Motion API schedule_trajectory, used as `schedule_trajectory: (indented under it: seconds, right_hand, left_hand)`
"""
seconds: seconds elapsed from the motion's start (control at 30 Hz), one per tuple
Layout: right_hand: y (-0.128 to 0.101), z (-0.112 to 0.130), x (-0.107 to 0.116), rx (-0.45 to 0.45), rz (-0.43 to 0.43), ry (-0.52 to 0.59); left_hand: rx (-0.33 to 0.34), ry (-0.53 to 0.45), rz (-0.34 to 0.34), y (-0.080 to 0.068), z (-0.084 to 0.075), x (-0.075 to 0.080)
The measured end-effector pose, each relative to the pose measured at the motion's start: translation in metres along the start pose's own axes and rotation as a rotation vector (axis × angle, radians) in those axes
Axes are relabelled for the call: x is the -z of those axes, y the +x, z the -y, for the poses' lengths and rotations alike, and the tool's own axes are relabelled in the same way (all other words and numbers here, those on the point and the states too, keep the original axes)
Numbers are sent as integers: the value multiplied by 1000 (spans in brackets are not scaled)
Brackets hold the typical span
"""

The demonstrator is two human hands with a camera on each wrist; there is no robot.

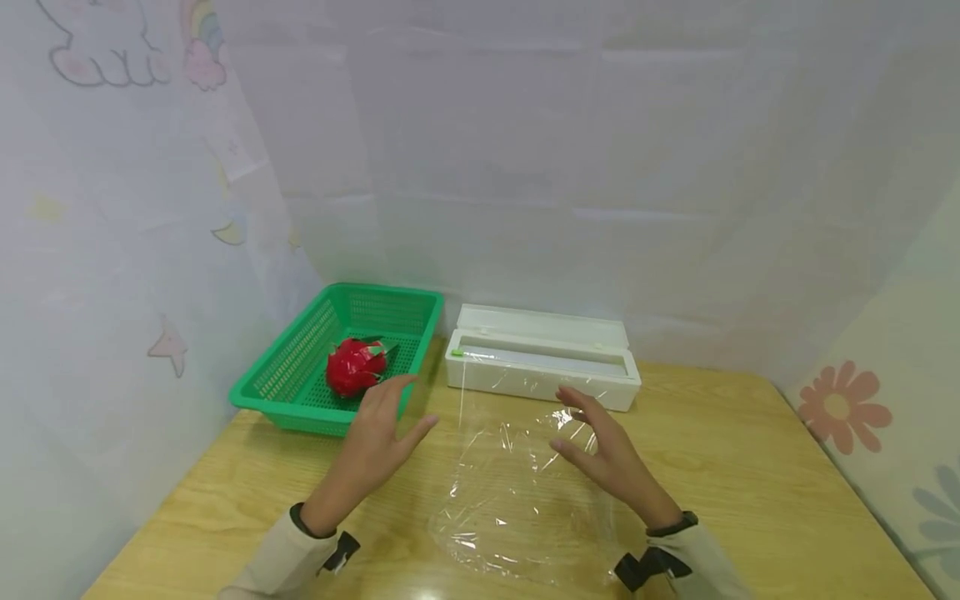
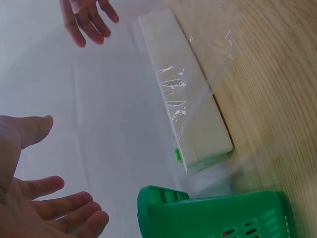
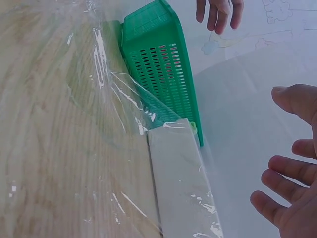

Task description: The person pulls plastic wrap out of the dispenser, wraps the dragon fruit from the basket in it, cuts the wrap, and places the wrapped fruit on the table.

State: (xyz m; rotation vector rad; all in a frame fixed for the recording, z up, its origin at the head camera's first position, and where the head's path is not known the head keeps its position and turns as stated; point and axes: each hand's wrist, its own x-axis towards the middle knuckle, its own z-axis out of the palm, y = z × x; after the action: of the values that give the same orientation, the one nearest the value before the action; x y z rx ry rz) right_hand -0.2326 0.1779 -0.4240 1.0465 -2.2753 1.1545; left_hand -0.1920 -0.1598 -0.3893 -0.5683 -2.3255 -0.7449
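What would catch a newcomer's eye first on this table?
Probably the red fruit lying in the green basket at the table's far left. Next, the clear film pulled from the white box and spread over the wooden table. The left hand and right hand hover open above it.

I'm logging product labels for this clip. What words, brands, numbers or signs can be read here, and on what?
None: no readable text in any view.
The white cling film dispenser bears no legible print.
The green basket is unmarked.
The wall covering shows only cartoon drawings, no lettering.
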Motion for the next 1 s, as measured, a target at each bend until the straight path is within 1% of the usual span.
schedule_trajectory:
  seconds: [0.1, 0.2, 0.3, 0.4, 0.6, 0.77, 0.87, 1.0]
  right_hand:
    - [4, 1, 0, 13, -3, 13]
    - [7, 1, -1, 28, -7, 14]
    - [8, 2, -3, 22, -4, 23]
    - [9, 2, -4, 2, 2, 28]
    - [13, 2, -7, 18, -1, 11]
    - [17, 2, -8, 25, -6, 23]
    - [20, 2, -8, 13, 1, 27]
    - [23, 1, -9, -17, 16, 31]
  left_hand:
    - [6, -4, -4, 3, 3, 1]
    - [32, -22, -7, 4, 5, 3]
    - [68, -33, -2, 5, 8, 5]
    - [90, -32, 5, 7, 11, 7]
    - [91, -34, 4, 10, 14, 9]
    - [96, -17, -16, 13, 18, 8]
    - [109, -6, -27, 14, 21, 10]
    - [125, -13, -21, 16, 24, 13]
